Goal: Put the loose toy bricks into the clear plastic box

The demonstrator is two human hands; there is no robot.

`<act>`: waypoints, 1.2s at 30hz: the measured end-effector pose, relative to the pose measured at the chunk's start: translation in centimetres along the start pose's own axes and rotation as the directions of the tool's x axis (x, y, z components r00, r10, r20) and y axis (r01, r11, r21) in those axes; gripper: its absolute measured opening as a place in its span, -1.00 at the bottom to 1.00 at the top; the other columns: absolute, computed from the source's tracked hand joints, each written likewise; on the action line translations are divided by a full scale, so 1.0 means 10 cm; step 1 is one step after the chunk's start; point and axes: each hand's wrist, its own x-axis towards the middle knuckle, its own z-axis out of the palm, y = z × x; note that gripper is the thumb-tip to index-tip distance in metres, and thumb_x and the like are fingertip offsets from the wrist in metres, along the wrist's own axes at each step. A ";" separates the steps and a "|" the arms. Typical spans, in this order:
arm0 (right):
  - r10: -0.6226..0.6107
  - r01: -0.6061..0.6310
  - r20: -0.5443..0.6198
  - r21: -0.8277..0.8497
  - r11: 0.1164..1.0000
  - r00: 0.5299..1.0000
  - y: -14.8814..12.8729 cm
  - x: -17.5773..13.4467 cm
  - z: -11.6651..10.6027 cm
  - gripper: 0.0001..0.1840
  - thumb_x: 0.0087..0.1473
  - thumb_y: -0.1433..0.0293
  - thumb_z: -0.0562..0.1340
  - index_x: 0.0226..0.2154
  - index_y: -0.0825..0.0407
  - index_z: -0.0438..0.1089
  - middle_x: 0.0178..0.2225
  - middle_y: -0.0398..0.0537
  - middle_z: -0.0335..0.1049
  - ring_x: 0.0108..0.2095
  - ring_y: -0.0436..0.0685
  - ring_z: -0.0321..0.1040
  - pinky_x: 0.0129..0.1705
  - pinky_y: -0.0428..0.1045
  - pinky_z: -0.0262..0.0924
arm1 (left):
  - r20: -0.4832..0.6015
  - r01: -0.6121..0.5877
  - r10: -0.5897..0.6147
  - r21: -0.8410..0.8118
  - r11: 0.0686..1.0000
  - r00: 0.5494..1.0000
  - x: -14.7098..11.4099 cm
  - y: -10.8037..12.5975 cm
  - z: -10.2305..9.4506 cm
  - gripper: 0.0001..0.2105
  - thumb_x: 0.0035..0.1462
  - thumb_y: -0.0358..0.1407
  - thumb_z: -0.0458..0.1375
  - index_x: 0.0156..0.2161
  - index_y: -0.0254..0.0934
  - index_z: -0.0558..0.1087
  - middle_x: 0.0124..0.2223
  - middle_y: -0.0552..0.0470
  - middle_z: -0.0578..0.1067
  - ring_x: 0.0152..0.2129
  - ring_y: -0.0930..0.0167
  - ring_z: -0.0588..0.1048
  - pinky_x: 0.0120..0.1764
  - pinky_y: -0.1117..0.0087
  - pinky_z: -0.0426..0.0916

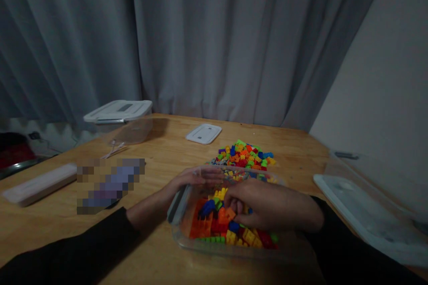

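Grey curtains (217,44) hang behind the pale wooden bench (167,147). Your left hand (200,177) is open, fingers extended at the far rim of the clear plastic box (200,246). Your right hand (249,202) curls inside, among multicoloured plastic bricks (249,237); whether it grips one cannot be determined. Beyond the box lies a loose multicoloured brick heap (244,156).

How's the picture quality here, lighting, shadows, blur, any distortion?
Head view throughout: dim overall; lidded box casts a soft shadow rightward; right-edge container looks stretched and soft; right hand looks slightly soft; pixelated patch covers part of the tabletop.
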 end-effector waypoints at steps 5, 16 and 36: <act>-0.032 0.031 0.048 0.039 0.999 0.998 0.05 0.01 0.04 -0.82 0.09 0.38 0.28 -0.20 0.00 0.47 -0.34 -0.17 0.51 -0.40 0.00 0.38 -0.37 -0.10 0.17 | -0.006 -0.004 0.004 0.017 1.000 1.000 -0.01 0.00 -0.02 -0.54 0.23 -0.40 0.03 0.22 -0.36 0.45 0.26 -0.29 0.49 0.23 0.07 0.44 0.36 -0.11 0.02; -0.073 0.054 0.137 0.139 0.989 0.988 0.00 0.05 0.08 -0.73 0.09 0.31 0.31 -0.13 0.03 0.50 -0.35 -0.15 0.55 -0.41 -0.01 0.44 -0.35 -0.11 0.28 | 0.078 -0.016 0.019 -0.036 0.999 0.997 0.07 -0.09 -0.12 -0.46 0.18 -0.42 0.03 0.27 -0.39 0.38 0.29 -0.35 0.45 0.23 0.06 0.43 0.37 -0.14 -0.04; -0.034 0.028 0.099 0.058 0.998 0.995 0.07 0.05 0.15 -0.81 0.11 0.37 0.30 -0.18 0.01 0.50 -0.33 -0.17 0.56 -0.41 -0.02 0.42 -0.38 -0.12 0.20 | 0.053 -0.001 0.005 -0.067 0.998 0.999 0.04 -0.08 -0.09 -0.49 0.22 -0.39 0.03 0.27 -0.41 0.37 0.29 -0.36 0.45 0.25 0.04 0.41 0.38 -0.14 -0.05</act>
